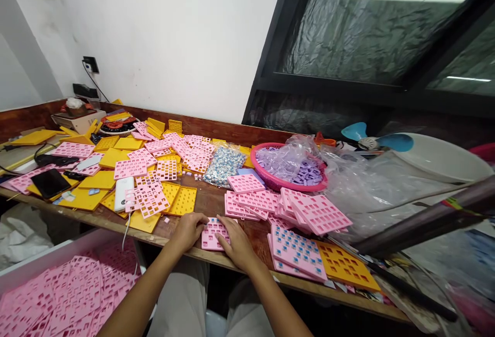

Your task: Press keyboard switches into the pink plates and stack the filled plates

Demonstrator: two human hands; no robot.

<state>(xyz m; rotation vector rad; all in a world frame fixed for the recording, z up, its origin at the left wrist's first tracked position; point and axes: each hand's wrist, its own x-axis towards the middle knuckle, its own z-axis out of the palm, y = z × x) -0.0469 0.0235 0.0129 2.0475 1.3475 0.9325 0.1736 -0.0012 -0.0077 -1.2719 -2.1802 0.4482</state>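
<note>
A pink board with rows of square openings [211,237] lies at the table's front edge, between my hands. A few blue-and-white pieces sit along its far edge. My left hand [188,231] is closed at the board's left side, its bent fingertips at the upper left corner. Across the right side lies my right hand [237,241], gripping the board with thumb and fingers apart over its face. Whether either hand also pinches a small piece is too fine to see. To the right, a pink board filled with blue-topped pieces [297,252] rests on another pink board.
Behind are a bag of small blue-and-white pieces [225,164], stacked pink boards [247,203] and a pink basket [266,185] of purple pieces. Yellow boards [183,201], a white power bank [122,194] and a phone [50,182] lie left. A bin [23,265] holds pink sheets.
</note>
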